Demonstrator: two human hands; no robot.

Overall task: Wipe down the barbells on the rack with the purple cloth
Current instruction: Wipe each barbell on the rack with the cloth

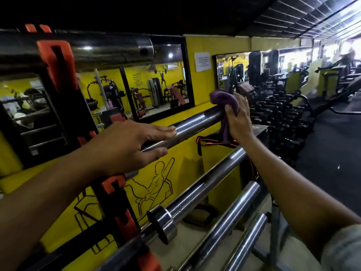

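Chrome barbells (pixel 205 194) lie stacked on an orange-clipped rack (pixel 117 194) before a yellow mirrored wall. Left hand (pixel 127 145) rests fingers straight on the bar (pixel 195 124); right hand (pixel 237 118) clamps the purple cloth (pixel 222 98) at its end.

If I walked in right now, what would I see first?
First, the two hands in the middle: the right hand holds a purple cloth against the end of a shiny steel bar, while the left hand rests on the same bar. Below them more silver bars lie on the rack with orange hooks. Behind is a bright yellow wall with mirrors.
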